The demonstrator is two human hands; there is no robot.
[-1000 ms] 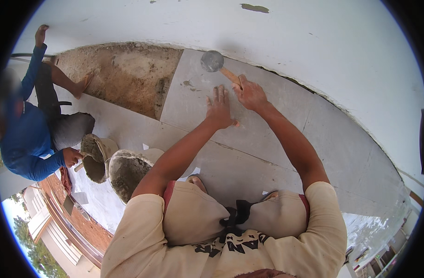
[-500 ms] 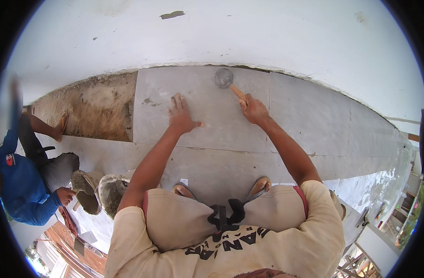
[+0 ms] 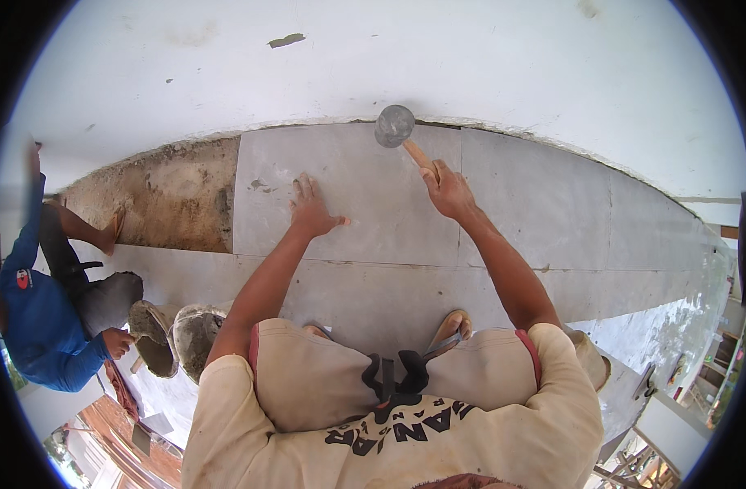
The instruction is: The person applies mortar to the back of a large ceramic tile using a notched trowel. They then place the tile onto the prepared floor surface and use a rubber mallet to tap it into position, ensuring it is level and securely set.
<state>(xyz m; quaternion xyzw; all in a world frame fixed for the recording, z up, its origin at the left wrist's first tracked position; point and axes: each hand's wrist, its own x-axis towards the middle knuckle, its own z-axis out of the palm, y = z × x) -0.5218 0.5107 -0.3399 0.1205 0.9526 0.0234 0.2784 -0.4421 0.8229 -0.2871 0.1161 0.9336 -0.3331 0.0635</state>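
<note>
My right hand (image 3: pixel 449 191) grips the wooden handle of a rubber mallet (image 3: pixel 395 125). The mallet's dark grey head is over the far edge of a large grey floor tile (image 3: pixel 373 191), close to the white wall. Whether the head touches the tile or hangs above it, I cannot tell. On the same tile, my left hand (image 3: pixel 312 210) lies flat with its fingers spread and thumb out to the side. Nothing is in that hand.
Left of the tile is a bare mortar bed (image 3: pixel 165 196). A white wall (image 3: pixel 470 57) runs along the far side. A co-worker in a blue shirt (image 3: pixel 47 318) crouches at the left, one hand at a mortar-smeared bucket (image 3: pixel 155 338); another bucket (image 3: pixel 195 338) stands beside it.
The mallet's head has shifted slightly toward the wall in the picture. My left hand stays flat on the tile. The co-worker's raised arm at the far left has moved.
</note>
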